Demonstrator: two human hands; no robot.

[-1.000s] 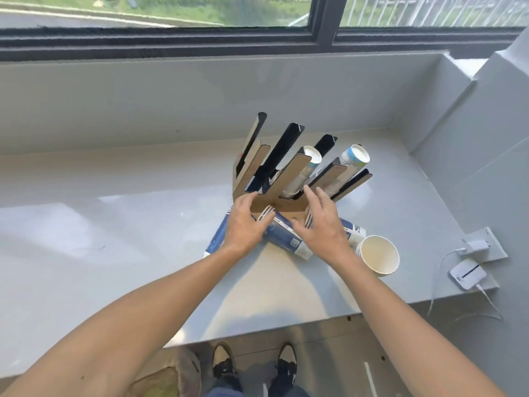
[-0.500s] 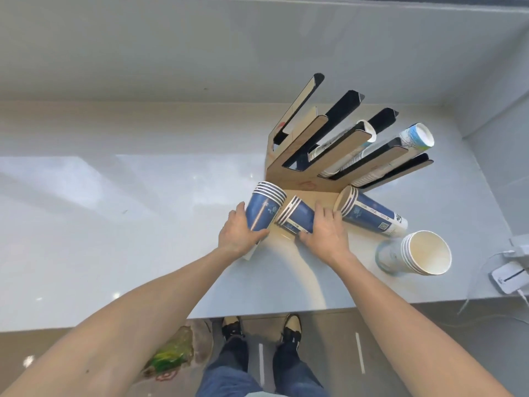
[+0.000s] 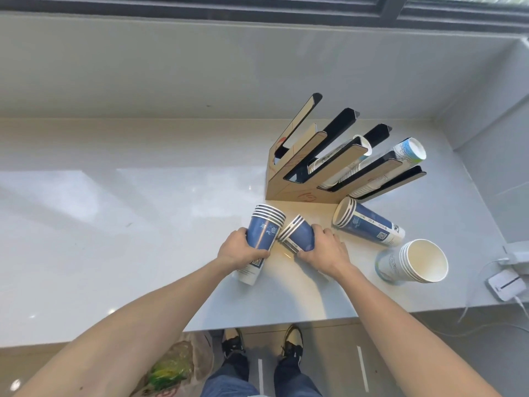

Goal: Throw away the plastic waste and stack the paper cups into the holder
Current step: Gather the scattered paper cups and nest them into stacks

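The left hand wraps a blue stack tilted off the counter. Just beside it, the right hand closes on a shorter stack, rims nearly touching. To do this well, nest one stack squarely into the other, rims aligned, before sliding them into a free slot of the holder. A third stack and white cups lie further right.

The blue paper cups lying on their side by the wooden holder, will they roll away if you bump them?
Probably. The blue paper cup stack lies on its side on the smooth grey counter, so a bump would likely roll it. Being tapered, it would probably curve rather than go straight. It looks light, and thin paper may crush if squeezed.
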